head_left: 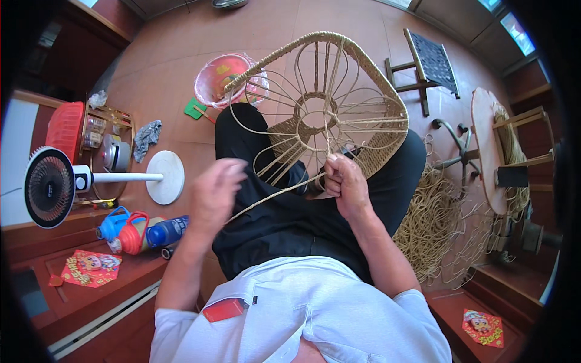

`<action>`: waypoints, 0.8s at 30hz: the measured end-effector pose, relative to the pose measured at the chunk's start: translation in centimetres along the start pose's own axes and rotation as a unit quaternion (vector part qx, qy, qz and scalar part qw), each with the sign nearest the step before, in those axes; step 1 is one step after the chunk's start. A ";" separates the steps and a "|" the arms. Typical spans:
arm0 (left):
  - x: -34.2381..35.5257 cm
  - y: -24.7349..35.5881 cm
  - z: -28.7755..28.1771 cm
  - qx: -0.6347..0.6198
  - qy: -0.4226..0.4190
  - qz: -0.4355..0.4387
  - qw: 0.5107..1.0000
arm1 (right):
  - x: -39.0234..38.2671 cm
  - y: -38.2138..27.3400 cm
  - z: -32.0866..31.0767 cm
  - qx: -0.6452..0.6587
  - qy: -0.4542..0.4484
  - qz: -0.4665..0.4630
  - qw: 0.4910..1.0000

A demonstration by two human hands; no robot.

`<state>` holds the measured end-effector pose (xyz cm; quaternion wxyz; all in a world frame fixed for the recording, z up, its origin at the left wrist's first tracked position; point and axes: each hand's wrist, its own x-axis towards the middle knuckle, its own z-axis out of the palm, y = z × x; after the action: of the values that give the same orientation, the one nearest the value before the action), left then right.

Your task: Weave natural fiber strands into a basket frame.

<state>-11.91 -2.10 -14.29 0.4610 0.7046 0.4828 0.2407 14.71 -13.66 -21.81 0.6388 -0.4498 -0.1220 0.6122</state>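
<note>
A half-woven basket (396,115) of tan twisted cord on a wire frame lies across my lap, its open wire spokes facing me. My right hand (348,184) is closed in a pinch at the near edge of the frame, gripping the tan cord (272,196). From there the cord runs taut down to the left, toward my left wrist. My left hand (218,192) is raised over my left thigh, apart from the basket. Motion smears its fingers, so whether it holds the cord is unclear.
A large heap of loose cord (430,224) lies on the floor at my right. Beyond stand a folding stool (433,63) and a wheeled chair base (463,151). To the left are a white fan (124,177), bottles (166,231) and a pink lined basin (209,78).
</note>
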 end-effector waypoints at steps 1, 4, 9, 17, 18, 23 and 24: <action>0.7 1.8 2.8 -0.045 -0.034 0.042 0.998 | -0.1 0.1 0.2 -0.010 0.004 -0.010 1.000; 3.9 3.7 9.5 -0.025 -0.099 0.093 0.990 | -1.1 0.0 1.2 -0.063 0.016 -0.003 0.998; 5.4 4.6 14.6 -0.029 -0.075 0.085 0.993 | -3.3 0.9 1.4 -0.159 0.038 -0.048 0.985; 6.0 3.7 12.7 0.219 -0.015 0.256 0.941 | -1.0 -4.7 1.2 -0.614 0.128 -0.506 0.592; 6.1 3.4 12.7 0.222 0.010 0.289 0.931 | 0.1 -5.7 1.5 -0.612 0.130 -0.508 0.592; 5.8 4.9 11.7 0.234 -0.041 0.291 0.927 | 4.8 -8.4 0.4 -0.657 0.033 -0.565 0.498; 5.8 5.3 11.3 0.228 -0.068 0.292 0.926 | 5.1 -8.4 0.4 -0.656 0.029 -0.558 0.507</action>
<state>1.73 -2.17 -15.43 0.2288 0.9152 0.2649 0.1998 21.18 -7.61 -17.54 0.3737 -0.5975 -0.6957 -0.1388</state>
